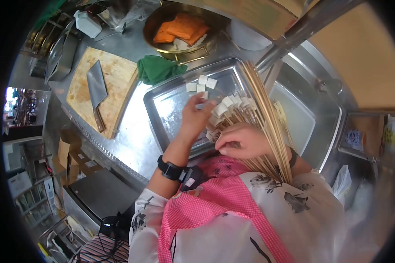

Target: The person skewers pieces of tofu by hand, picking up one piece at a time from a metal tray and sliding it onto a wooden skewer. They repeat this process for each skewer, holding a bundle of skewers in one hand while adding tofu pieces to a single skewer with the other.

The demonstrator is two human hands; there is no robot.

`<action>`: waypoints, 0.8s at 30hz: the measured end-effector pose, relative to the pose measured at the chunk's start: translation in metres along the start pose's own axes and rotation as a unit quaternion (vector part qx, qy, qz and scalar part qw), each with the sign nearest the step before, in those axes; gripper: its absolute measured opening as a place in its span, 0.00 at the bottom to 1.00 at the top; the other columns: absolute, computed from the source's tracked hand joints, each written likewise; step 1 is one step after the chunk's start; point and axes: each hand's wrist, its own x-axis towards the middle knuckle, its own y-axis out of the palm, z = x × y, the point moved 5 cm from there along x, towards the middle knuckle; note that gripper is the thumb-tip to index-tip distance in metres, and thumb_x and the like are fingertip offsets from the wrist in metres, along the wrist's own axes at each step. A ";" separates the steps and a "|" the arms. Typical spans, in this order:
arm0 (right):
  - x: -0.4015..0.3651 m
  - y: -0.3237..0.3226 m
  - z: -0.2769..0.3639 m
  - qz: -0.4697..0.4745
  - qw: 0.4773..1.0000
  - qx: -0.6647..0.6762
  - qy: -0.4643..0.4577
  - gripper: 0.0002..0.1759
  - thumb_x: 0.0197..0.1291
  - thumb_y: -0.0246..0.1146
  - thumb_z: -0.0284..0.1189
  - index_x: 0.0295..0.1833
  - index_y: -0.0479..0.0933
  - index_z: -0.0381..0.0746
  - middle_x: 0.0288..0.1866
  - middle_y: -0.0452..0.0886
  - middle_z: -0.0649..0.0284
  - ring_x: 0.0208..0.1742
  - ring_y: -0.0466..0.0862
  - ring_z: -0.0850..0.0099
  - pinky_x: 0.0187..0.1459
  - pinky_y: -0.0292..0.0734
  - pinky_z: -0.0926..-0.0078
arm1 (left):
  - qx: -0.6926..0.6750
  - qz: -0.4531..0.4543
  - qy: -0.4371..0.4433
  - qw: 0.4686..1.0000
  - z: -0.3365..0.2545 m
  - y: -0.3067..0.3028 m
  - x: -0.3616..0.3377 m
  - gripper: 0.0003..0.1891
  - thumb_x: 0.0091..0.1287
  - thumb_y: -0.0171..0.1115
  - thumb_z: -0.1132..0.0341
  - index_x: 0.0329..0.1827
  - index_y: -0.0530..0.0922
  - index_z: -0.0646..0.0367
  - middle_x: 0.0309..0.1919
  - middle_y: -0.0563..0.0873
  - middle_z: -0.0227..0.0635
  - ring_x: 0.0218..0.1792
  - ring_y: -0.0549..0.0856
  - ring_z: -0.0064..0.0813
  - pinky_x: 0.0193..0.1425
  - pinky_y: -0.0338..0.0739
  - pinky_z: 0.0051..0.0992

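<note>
My left hand (195,117) is over the metal tray (159,127), its fingers partly bent and apart, fingertips beside a few loose white cubes (200,87). Nearer to my body, my right hand (243,141) is curled with thumb and fingers close together; whatever it may hold is hidden. White cubes on skewers (224,107) lie in a cluster between and beyond my hands. A long bundle of bare bamboo skewers (264,107) lies across the tray's right side and passes over my right wrist area.
A cleaver (97,85) lies on a wooden cutting board (120,72) at the left. Behind the tray are a green cloth (156,70) and a brass-colored pan (156,19) with orange pieces (182,28). A metal sink (333,127) is at the right.
</note>
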 end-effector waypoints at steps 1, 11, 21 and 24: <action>0.000 0.001 -0.004 -0.016 1.000 -0.022 -0.013 0.05 0.55 0.61 0.25 0.38 0.79 0.37 0.32 0.81 0.60 0.33 0.82 0.65 0.35 0.75 0.71 | 0.026 -0.030 0.020 0.999 -0.005 -0.008 0.000 0.22 0.62 0.64 0.66 0.57 0.71 0.67 0.40 0.78 0.33 0.26 0.77 0.18 0.25 0.69 0.17; -0.007 -0.003 -0.010 -0.050 0.998 -0.048 0.007 0.07 0.57 0.60 0.29 0.37 0.78 0.37 0.34 0.81 0.59 0.36 0.81 0.59 0.38 0.75 0.67 | -0.113 0.179 -0.012 0.977 -0.061 0.055 0.000 0.16 0.67 0.59 0.59 0.49 0.73 0.63 0.35 0.82 0.35 0.29 0.79 0.19 0.30 0.73 0.19; -0.021 -0.006 -0.027 -0.076 0.978 0.125 0.149 0.14 0.66 0.52 0.30 0.52 0.74 0.36 0.32 0.81 0.60 0.31 0.80 0.74 0.37 0.75 0.76 | -0.267 0.215 0.027 0.939 -0.077 0.043 -0.015 0.05 0.65 0.58 0.70 0.39 0.72 0.58 0.32 0.79 0.32 0.28 0.77 0.20 0.32 0.72 0.21; -0.024 -0.010 -0.031 -0.166 0.926 0.299 0.161 0.16 0.70 0.46 0.31 0.55 0.72 0.34 0.32 0.81 0.59 0.30 0.80 0.74 0.36 0.76 0.77 | -0.212 0.229 0.075 0.947 -0.073 0.007 -0.026 0.05 0.64 0.59 0.70 0.39 0.73 0.58 0.33 0.79 0.33 0.29 0.77 0.21 0.33 0.72 0.22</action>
